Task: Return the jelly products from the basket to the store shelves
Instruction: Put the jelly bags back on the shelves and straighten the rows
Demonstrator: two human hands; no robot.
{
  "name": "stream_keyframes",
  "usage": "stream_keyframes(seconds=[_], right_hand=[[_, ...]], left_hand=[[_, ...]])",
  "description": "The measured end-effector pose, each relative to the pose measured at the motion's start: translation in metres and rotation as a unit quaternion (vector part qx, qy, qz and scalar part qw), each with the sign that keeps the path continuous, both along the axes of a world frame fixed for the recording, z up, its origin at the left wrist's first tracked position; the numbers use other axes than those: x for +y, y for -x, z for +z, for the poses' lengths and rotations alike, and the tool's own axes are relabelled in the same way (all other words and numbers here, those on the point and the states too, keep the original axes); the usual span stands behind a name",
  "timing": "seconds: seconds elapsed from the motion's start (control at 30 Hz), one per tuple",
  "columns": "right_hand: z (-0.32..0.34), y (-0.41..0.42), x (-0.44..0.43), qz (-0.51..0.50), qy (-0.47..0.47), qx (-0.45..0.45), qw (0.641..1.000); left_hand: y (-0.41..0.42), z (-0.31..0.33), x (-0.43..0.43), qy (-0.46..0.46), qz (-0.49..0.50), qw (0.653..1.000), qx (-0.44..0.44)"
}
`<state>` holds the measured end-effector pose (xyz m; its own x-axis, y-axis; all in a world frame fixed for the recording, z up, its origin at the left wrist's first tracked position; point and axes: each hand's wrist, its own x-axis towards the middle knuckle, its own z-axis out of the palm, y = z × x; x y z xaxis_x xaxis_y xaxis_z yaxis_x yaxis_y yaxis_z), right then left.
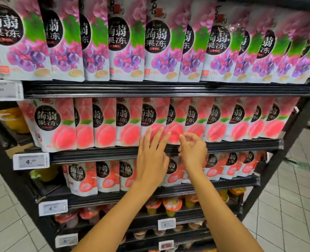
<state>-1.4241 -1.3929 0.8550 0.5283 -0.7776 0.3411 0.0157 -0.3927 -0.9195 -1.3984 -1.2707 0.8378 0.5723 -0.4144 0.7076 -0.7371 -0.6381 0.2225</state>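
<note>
Pink peach jelly pouches (127, 122) line the shelf (232, 144); my left hand (152, 157) touches them with straight fingers, my right hand (194, 150) beside it, loosely curled, empty.

Grape pouches (156, 42): I saw white bags printed with purple grapes, upright and overlapping, filling the top shelf from edge to edge.
Peach pouches (125, 124): on the tier below I saw the same bags with a pink peach, upright in one packed row; the leftmost stood a little ahead of the rest.
Red-fruit pouches (81, 177): these stood upright on the third tier, white with red fruit; the middle of that row was hidden from me.
Cups (172, 206): I made out small jelly cups with red and orange tops on the lower tiers, too blurred to read.
Shelves (168, 90): these were black and stepped, each with a ribbed front rail.
</note>
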Motion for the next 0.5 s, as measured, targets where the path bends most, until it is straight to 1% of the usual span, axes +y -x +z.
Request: stream_keyframes(seconds=[0.13,0.27,0.37,0.43,0.5], right_hand=[[-0.005,0.004,-0.014,-0.009,0.011,-0.007,1.0],[-0.009,0.007,-0.03,0.008,0.014,-0.015,1.0],[-0.01,0.007,-0.04,0.036,0.024,-0.014,0.999],[-0.012,0.01,-0.048,0.043,0.019,-0.028,0.998],[-0.015,0.014,-0.058,0.013,0.013,-0.059,0.998]], left_hand=[[0.002,0.0,-0.015,-0.008,0.039,0.999,-0.033],[0.008,0.0,-0.035,-0.025,0.043,0.998,-0.038],[0.011,0.001,-0.049,-0.036,0.046,0.998,-0.024],[0.013,-0.001,-0.055,-0.031,0.059,0.998,-0.018],[0.015,-0.003,-0.061,-0.024,0.066,0.997,-0.031]])
